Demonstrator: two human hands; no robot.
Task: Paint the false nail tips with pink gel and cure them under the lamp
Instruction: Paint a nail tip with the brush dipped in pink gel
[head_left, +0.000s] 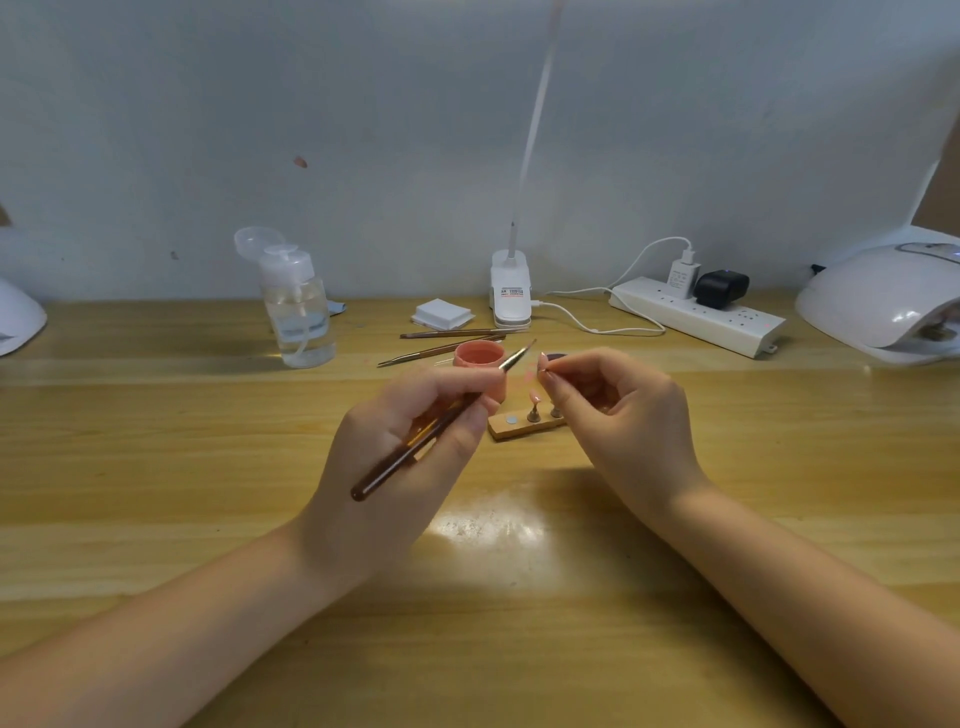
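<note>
Just beside right hand (618, 415), brush (441, 421) tip.

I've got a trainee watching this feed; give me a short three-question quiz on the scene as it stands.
1. True or false: the left hand grips a brush.
2. Where is the curing lamp: A) far right of the table, B) beside the bottle, C) in front of the hands?
3. What does the right hand pinch?

Key: 1 true. 2 A. 3 a nail tip on its stand.
</note>
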